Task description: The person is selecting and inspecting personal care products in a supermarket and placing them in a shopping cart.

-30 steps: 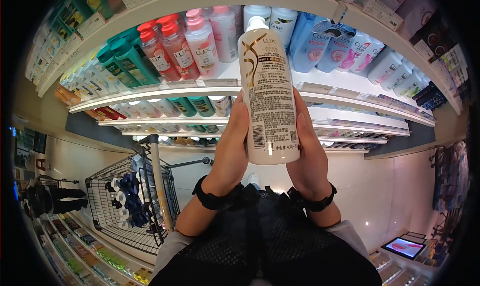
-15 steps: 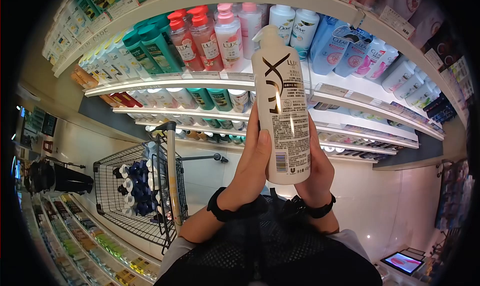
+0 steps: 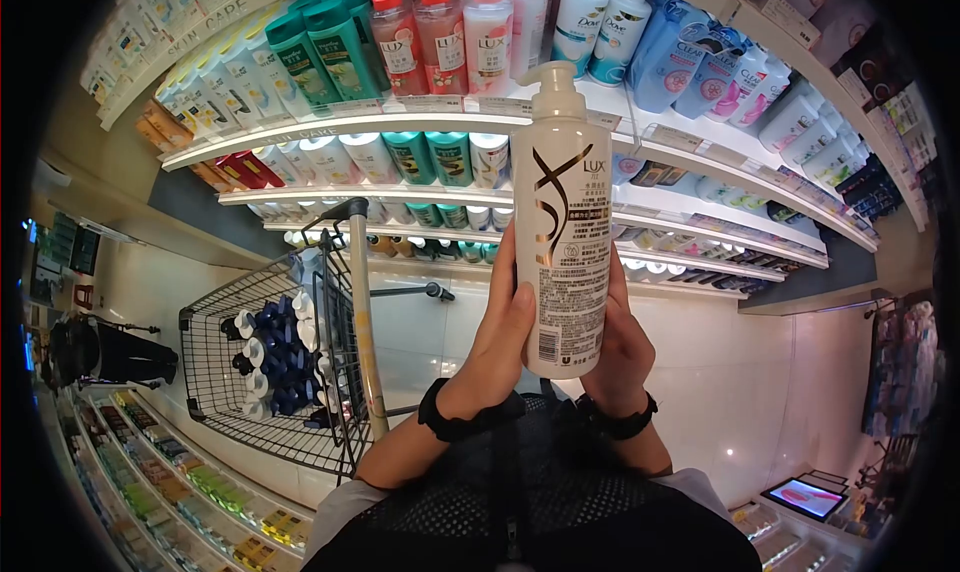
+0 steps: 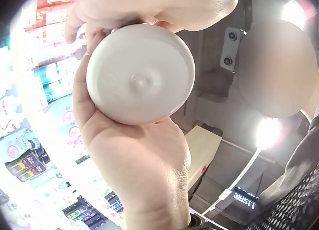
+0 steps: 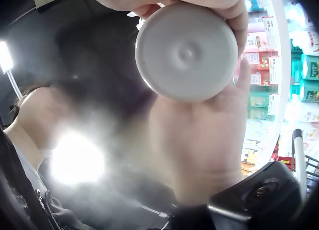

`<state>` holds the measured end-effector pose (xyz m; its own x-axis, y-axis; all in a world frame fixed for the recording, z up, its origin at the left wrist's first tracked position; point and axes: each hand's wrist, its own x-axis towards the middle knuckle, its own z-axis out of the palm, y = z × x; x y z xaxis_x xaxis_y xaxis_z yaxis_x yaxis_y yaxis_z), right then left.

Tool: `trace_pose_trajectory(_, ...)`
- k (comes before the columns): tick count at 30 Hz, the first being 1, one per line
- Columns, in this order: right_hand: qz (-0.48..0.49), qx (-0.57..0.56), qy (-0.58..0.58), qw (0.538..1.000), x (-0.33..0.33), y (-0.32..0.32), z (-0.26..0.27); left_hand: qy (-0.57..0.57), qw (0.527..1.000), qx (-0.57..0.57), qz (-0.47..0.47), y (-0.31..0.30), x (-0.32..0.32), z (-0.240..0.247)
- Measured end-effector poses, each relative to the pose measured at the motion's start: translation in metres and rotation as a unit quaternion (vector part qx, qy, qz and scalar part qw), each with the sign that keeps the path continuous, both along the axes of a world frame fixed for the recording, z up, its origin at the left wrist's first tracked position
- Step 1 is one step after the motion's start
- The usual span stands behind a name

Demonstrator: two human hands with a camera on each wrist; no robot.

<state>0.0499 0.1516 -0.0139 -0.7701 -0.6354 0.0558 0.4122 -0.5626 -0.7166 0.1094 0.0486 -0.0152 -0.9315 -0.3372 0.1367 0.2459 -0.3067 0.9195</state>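
Note:
A cream pump bottle (image 3: 565,247) with a gold LUX logo stands nearly upright in front of me, its pump head at the top and its printed back label facing me. My left hand (image 3: 500,337) grips the lower left side, thumb lying along the front edge. On the opposite side my right hand (image 3: 622,347) holds the bottle, its fingers partly hidden behind it. Both wrist views look up at the round bottle base (image 4: 142,75), with a hand curled around it on each side.
Shelves (image 3: 400,117) ahead carry red LUX pump bottles (image 3: 440,37), green bottles (image 3: 335,47), white Dove bottles (image 3: 620,27) and blue CLEAR bottles (image 3: 672,57). A wire shopping cart (image 3: 215,392) at the left contains several white and dark blue bottles. A lit screen (image 3: 805,497) sits at lower right.
The bottle has turned slightly in both hands and tilted more upright. It now appears lower and further right, while the shelves and cart have shifted right in view.

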Motion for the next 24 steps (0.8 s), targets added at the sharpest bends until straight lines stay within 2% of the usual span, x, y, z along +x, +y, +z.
trace_pose_trajectory(4,0.006,0.012,0.054,0.998,0.011,-0.005,-0.008,-0.008,0.999,-0.04,0.004,-0.004,0.011,0.004)
trace_pose_trajectory(7,-0.005,0.06,0.077,0.995,0.018,-0.013,-0.013,-0.024,0.998,-0.056,0.03,-0.01,0.018,-0.001)
trace_pose_trajectory(9,0.015,0.043,0.084,0.995,0.017,-0.018,-0.019,-0.018,0.999,0.033,0.002,-0.016,0.022,-0.001)
trace_pose_trajectory(12,0.028,0.034,0.02,0.999,0.01,-0.029,-0.014,-0.02,0.999,0.041,0.018,-0.023,0.017,-0.004)
trace_pose_trajectory(16,0.039,0.031,0.028,0.998,-0.003,-0.035,-0.014,-0.024,0.998,0.053,0.036,-0.029,0.007,-0.005)
trace_pose_trajectory(18,0.072,0.023,0.013,0.997,-0.018,-0.044,-0.01,-0.038,0.997,0.012,0.066,-0.036,-0.003,-0.002)
trace_pose_trajectory(22,0.128,0.036,0.027,0.991,-0.038,-0.059,-0.011,-0.077,0.991,0.023,0.103,-0.053,-0.004,0.004)
trace_pose_trajectory(24,0.204,0.038,0.06,0.976,-0.051,-0.066,-0.014,-0.082,0.989,-0.051,0.115,-0.067,-0.004,0.002)
